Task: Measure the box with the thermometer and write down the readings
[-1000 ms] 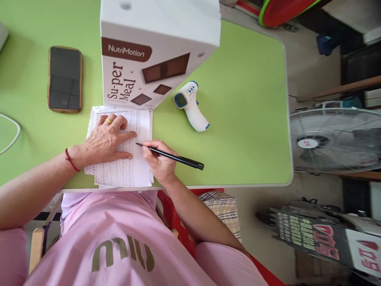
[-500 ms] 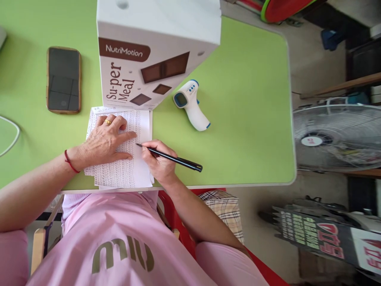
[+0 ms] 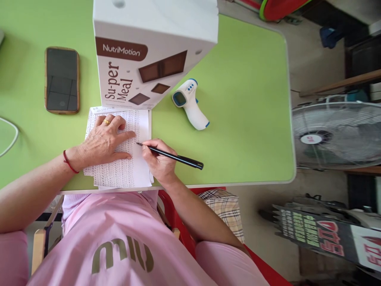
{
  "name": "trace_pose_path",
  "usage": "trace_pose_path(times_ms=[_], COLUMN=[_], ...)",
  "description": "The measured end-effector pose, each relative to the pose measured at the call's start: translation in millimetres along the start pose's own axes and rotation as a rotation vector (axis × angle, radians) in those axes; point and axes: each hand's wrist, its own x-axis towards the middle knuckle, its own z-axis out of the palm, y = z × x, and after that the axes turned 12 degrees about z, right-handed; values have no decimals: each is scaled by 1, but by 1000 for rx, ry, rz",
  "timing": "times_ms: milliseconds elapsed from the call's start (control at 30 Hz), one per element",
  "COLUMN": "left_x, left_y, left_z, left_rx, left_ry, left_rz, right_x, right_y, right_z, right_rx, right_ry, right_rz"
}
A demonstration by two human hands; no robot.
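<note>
Several sheets of paper (image 3: 114, 177) lie stacked at the table's near edge, the top one covered in rows of small handwriting with a blank strip on its right. My left hand (image 3: 108, 139) rests on the sheets, thumb and index finger stretched out, the other fingers bent; it wears a gold ring and a red wrist cord. In my right hand (image 3: 159, 161) a black pen (image 3: 181, 159) is pinched near its tip, its back end pointing right. The pen tip is at the edge of the writing; I cannot tell whether it touches the paper.
A white NutriMotion box (image 3: 125, 79) stands right behind the paper. A white infrared thermometer (image 3: 193, 109) lies to its right, a phone (image 3: 62, 81) to its left. A white cable (image 3: 12, 139) curves at the left. Beyond the green table (image 3: 250, 99) stands a fan (image 3: 336, 135).
The view has shifted very slightly, so the box and phone sit a little further left. The pen has tilted slightly in my right hand. My left hand stays on the paper.
</note>
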Motion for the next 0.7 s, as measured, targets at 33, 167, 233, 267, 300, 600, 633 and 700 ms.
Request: trace_pose_path(times_ms=[33, 167, 233, 267, 300, 600, 633, 700], left_x=[0, 0, 0, 1, 1, 0, 0, 0], left_y=[0, 0, 0, 0, 0, -1, -1, -1], left_z=[0, 0, 0, 0, -1, -1, -1, -2], left_rx=[-4, 0, 2, 2, 3, -5, -6, -7], left_ry=[-2, -3, -3, -7, -12, -10, -11, -14], left_rz=[0, 0, 0, -1, -1, 6, 7, 8], right_x=[0, 0, 0, 0, 0, 1, 1, 1], right_y=[0, 0, 0, 0, 0, -2, -2, -2], right_z=[0, 0, 0, 0, -1, -1, -1, -2], right_rx=[-12, -48, -46, -43, -41, -36, -46, -62], right_ry=[2, -10, -19, -20, -19, -1, 2, 0], right_rz=[0, 10, 13, 16, 20, -16, -16, -6])
